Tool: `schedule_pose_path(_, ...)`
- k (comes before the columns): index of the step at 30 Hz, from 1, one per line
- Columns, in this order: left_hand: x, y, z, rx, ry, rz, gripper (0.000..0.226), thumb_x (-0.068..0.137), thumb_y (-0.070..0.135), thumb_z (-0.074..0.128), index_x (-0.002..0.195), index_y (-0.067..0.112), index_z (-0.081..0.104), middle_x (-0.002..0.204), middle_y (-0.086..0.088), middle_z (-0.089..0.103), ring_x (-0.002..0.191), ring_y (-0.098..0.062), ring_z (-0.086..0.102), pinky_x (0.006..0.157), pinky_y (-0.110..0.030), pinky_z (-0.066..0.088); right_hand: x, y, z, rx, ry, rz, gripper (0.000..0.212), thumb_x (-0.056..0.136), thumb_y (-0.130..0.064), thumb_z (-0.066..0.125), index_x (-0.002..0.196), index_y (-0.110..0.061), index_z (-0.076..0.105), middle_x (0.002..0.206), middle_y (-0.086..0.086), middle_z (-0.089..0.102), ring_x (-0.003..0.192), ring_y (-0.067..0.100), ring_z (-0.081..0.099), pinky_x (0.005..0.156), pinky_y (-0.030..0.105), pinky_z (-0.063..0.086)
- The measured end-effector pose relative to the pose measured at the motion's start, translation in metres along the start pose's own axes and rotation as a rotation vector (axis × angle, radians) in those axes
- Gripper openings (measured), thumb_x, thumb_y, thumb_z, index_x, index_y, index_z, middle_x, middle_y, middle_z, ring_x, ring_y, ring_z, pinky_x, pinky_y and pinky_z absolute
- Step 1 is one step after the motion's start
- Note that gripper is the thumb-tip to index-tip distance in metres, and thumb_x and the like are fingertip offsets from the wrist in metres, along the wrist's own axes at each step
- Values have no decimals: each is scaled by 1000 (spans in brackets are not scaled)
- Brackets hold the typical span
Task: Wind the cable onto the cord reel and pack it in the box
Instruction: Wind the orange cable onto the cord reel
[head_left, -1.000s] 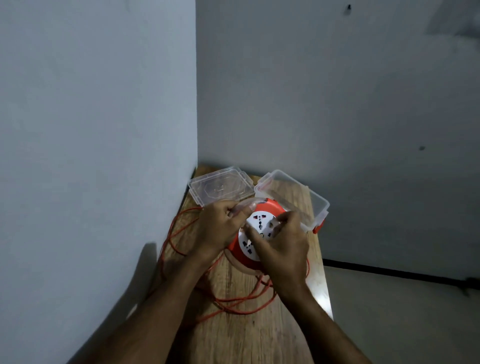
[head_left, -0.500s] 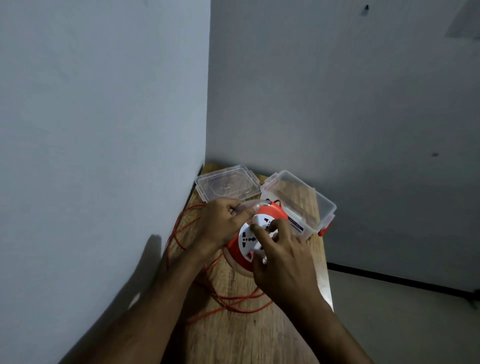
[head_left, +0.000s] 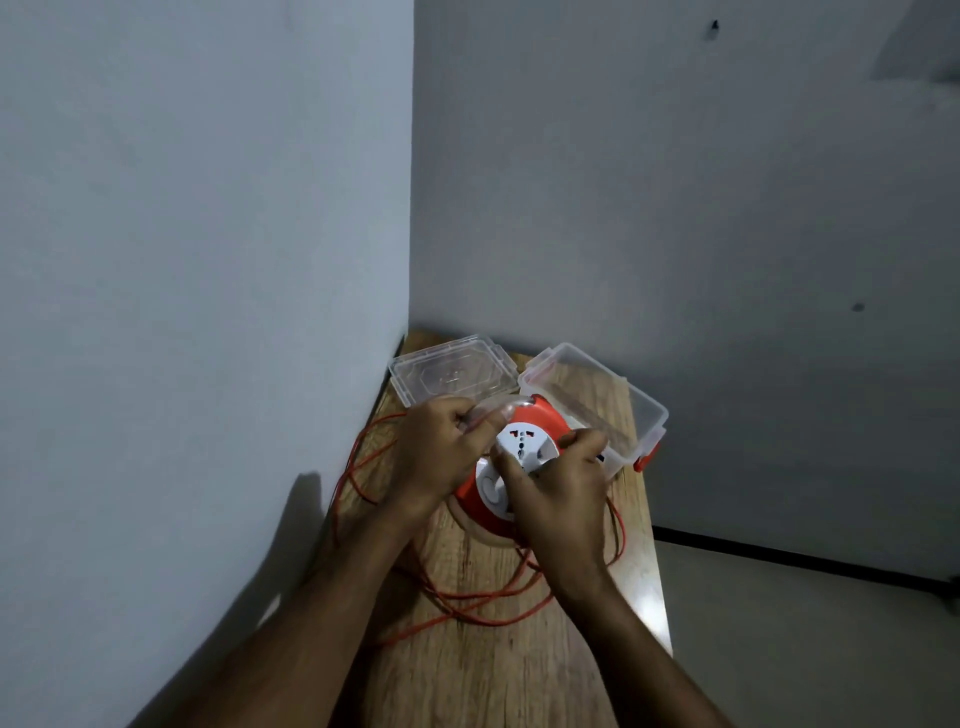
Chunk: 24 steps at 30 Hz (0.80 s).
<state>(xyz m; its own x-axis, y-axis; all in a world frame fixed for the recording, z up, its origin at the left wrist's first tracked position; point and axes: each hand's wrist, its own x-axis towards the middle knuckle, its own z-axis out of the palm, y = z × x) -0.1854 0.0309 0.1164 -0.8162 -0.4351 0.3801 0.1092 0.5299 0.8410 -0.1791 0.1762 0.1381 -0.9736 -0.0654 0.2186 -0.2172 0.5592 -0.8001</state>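
Hands grip the cord reel (head_left: 519, 457): left hand (head_left: 441, 452) unmoved on its handle, right hand (head_left: 561, 499) shifted across its face.

L hand (head_left: 441, 447) + R hand (head_left: 558, 493) grip cord reel (head_left: 524, 441); cable (head_left: 467, 603) loose on table (head_left: 493, 675) | box (head_left: 623, 410) open

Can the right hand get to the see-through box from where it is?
Probably yes. The right hand is on the reel right beside the open box, whose lid lies apart, and nothing stands between them.
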Motion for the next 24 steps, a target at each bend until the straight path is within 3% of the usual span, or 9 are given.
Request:
schedule_pose_path(4, -4, -4, 2, 47, -16, 41, 39, 89, 56, 68, 69, 22, 70, 58, 10, 63, 57, -8, 61, 50, -20, 44, 1, 2, 6, 152, -43, 170, 35, 91, -37, 72, 107, -19, 46, 92, -10, 63, 81, 6, 65, 70, 30, 60)
schedule_pose_path(5, -5, -5, 2, 41, -17, 34, 40, 89, 56, 68, 67, 23, 69, 56, 10, 61, 56, -9, 60, 49, -21, 44, -1, 2, 5, 126, -66, 125, 25, 93, -34, 69, 105, -21, 50, 94, -6, 69, 78, 7, 68, 67, 32, 62)
schedule_pose_path(7, -5, -8, 1, -3, -9, 2, 44, 88, 60, 67, 64, 23, 68, 55, 11, 61, 56, -9, 60, 49, -23, 45, -8, 0, -4, -53, -29, -159, 15, 93, -26, 70, 104, -22, 61, 95, -4, 73, 73, 7, 70, 62, 25, 61)
schedule_pose_path(10, 0, -8, -5, -29, -25, -42, 39, 87, 54, 70, 57, 32, 60, 50, 19, 58, 55, -4, 59, 51, -17, 40, -12, 8, -22, -387, -26, -661, 34, 82, -18, 78, 115, -18, 67, 110, 1, 69, 87, 16, 67, 68, 22, 53)
schedule_pose_path(12, 2, -7, -8, -23, -54, -36, 36, 89, 50, 72, 58, 34, 61, 52, 22, 59, 55, -3, 60, 52, -18, 41, -10, 17, -27, -538, -166, -763, 57, 75, -20, 84, 127, -22, 62, 125, 6, 62, 109, 25, 62, 83, 36, 56)
schedule_pose_path(15, 4, -6, -7, -22, -78, -1, 39, 89, 48, 72, 55, 36, 59, 52, 20, 59, 54, -5, 59, 51, -21, 41, -6, 27, -30, -727, -314, -776, 84, 64, -30, 91, 138, -28, 51, 139, 9, 52, 124, 31, 53, 91, 49, 54)
schedule_pose_path(20, 0, -2, -4, -25, -98, 17, 40, 90, 50, 71, 55, 37, 57, 53, 21, 59, 54, -4, 59, 51, -18, 42, -8, 24, -26, -702, -268, -593, 79, 80, -44, 71, 148, -31, 33, 142, 9, 44, 109, 27, 61, 79, 38, 58)
schedule_pose_path(24, -1, 1, -2, 10, -100, 43, 43, 89, 46, 73, 53, 36, 53, 52, 23, 57, 54, -1, 57, 48, -11, 37, -8, 24, -18, -653, -203, -607, 75, 73, -46, 81, 138, -25, 49, 127, 9, 54, 95, 26, 66, 69, 32, 59)
